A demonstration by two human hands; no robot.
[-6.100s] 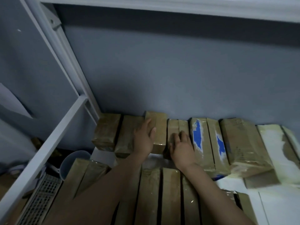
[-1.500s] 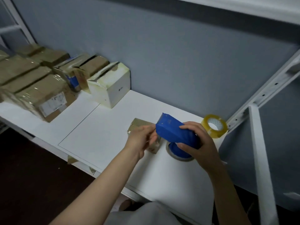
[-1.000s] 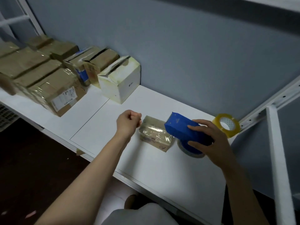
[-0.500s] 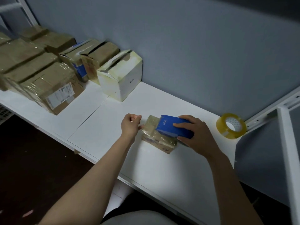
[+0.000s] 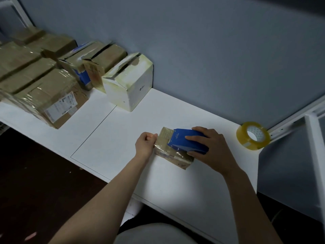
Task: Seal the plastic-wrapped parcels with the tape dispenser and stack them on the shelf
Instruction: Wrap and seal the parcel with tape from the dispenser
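Tape dispenser (image 5: 178,143) is down: 1.0 s ago the right hand (image 5: 212,147) held it raised off the parcel's right end with the roll side showing; now it lies flat on top of the parcel (image 5: 173,156), same as 0.5 s ago. Left hand (image 5: 145,147) has closed the gap and now sits against the parcel's left edge. Right-hand fingers wrap over the blue dispenser body, thumb on the near side, a full grip. Left-hand fingers are curled tight, thumb and forefinger pinched at the parcel's left edge; film or tape end, can't tell which. Parcel is small, brown, wrapped in clear plastic, and lies flat on the white shelf (image 5: 114,134) between the two hands, angled to the front edge, well apart from the rest of the stock. Spare roll of yellowish clear tape (image 5: 253,135) lies at the shelf's right end, near the wall (image 5: 211,50) and just beside the white upright (image 5: 316,164). White box (image 5: 131,88) with torn, tape-stained flaps stands against the wall to the left. Further left, rows of wrapped brown parcels (image 5: 47,95) lie side by side; the front one shows a shipping label on its end face. Both forearms are bare. Dark floor (image 5: 35,182) is below the shelf edge.
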